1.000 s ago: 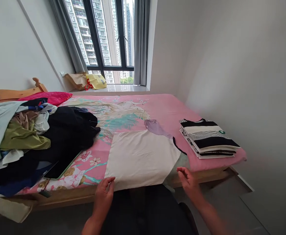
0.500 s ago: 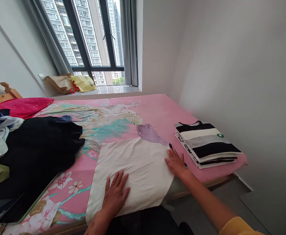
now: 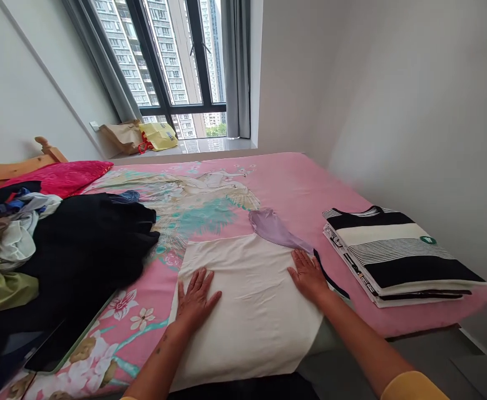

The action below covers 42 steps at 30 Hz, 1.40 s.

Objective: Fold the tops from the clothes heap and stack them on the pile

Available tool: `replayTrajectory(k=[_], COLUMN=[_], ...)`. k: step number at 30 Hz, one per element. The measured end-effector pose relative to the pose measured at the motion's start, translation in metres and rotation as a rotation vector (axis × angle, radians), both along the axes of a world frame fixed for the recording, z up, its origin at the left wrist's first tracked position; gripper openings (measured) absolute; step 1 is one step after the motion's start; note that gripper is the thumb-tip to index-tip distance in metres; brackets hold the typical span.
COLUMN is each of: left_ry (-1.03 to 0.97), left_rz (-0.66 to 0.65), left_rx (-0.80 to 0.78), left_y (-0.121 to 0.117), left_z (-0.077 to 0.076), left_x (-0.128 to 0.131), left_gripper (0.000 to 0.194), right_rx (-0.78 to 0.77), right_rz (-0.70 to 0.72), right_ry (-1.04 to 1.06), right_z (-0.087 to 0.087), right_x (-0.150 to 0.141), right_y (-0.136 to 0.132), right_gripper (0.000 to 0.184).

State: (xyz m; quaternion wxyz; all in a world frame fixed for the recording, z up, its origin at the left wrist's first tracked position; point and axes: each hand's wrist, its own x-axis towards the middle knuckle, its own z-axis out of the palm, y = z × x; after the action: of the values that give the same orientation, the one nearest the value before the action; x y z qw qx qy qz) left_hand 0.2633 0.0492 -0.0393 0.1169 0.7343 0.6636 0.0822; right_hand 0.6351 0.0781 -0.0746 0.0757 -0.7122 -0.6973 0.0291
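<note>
A cream-white garment (image 3: 247, 316) lies spread on the bed, its lower part hanging toward my lap. A light purple piece (image 3: 274, 229) sticks out from its far edge, and a black-trimmed edge shows at its right side. My left hand (image 3: 196, 303) rests flat on the left part of the white cloth, fingers spread. Near the right far corner, my right hand (image 3: 309, 276) presses flat on the same cloth, fingers stretched out. Neither hand grips anything. Whether the purple piece belongs to the white garment I cannot tell.
On the right stands a stack of folded clothes topped by a black-and-white striped shirt (image 3: 397, 250). Dark clothes (image 3: 97, 244) and mixed garments are heaped at left, beside a tablet-like dark slab (image 3: 66, 341). A pink flowered sheet (image 3: 306, 183) covers the bed; paper bags (image 3: 158, 136) sit by the window.
My left hand has slid away from me over the white cloth, toward its far edge. My right hand stays near the right far corner. The view has shifted left.
</note>
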Motion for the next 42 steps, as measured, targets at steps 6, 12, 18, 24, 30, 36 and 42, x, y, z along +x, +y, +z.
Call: replayTrajectory(k=[6,12,18,24,30,36,42], left_ry=[0.001,-0.130,-0.194,-0.339,-0.392,-0.323,-0.249], left_rz=[0.128,0.380,0.411,0.337,0.372,0.433,-0.632], left_rx=[-0.058,0.057,0.042,0.002,0.052,0.281,0.223], left_y=[0.050,0.095,0.152,0.172,0.176,0.164,0.087], left_z=[0.000,-0.007,0.007,0.012,0.002,0.017,0.012], left_x=[-0.014,-0.042,-0.066,-0.078,-0.080,-0.039,0.082], left_gripper=[0.063,0.056,0.049,0.019,0.019,0.038,0.032], right_rx=[0.031,0.133,0.211,0.241,0.228,0.215,0.243], right_rz=[-0.093,-0.105,-0.092,-0.085,-0.089,-0.104,-0.093], right_ry=[0.027,0.006,-0.020,-0.044,-0.062,-0.065,-0.037], right_z=[-0.006,-0.015,-0.020,-0.021,-0.019,-0.013,-0.007], right_x=[-0.002,-0.001,-0.002,-0.001,-0.002,-0.004,-0.004], right_y=[0.011,0.015,0.014,0.015,0.016,0.017,0.018], right_gripper=[0.064,0.064,0.063,0.061,0.060,0.058,0.057])
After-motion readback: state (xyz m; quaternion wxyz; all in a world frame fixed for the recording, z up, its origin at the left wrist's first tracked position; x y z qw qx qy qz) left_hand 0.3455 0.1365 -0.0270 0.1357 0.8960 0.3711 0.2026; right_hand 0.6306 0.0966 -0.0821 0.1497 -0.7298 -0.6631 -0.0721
